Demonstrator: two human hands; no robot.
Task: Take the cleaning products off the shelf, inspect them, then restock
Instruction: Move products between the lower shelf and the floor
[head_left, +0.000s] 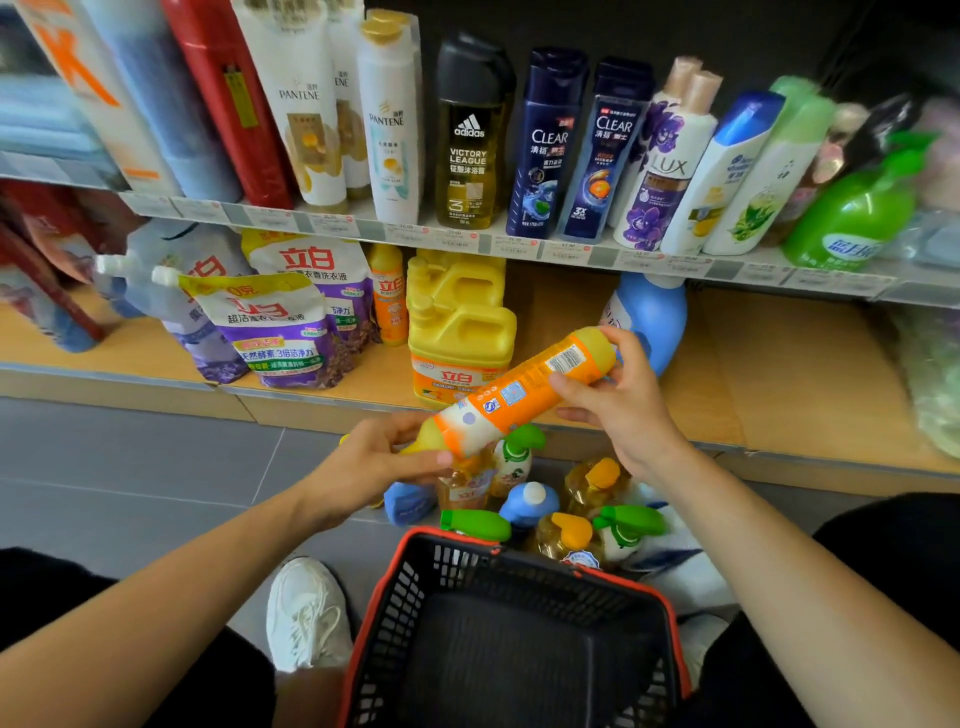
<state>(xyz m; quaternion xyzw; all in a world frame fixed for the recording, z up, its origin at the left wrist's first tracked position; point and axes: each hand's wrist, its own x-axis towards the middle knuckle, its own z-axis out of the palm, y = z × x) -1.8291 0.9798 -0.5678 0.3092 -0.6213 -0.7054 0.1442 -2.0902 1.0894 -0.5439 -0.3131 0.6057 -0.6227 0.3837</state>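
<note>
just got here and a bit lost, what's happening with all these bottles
A person low in front of a shop shelf holds an orange bottle in both hands, tipped nearly onto its side with the barcode label facing up, as if checking it. The left hand grips the neck end, the right hand the base. More bottles stand on the floor between the lower shelf and a red-rimmed basket. Yellow jugs and purple pouches sit on that shelf.

A shop: price tags (457, 240) line stocked shelves (727, 332) of shampoo bottles (545, 145), shopping basket (514, 623) below.
</note>
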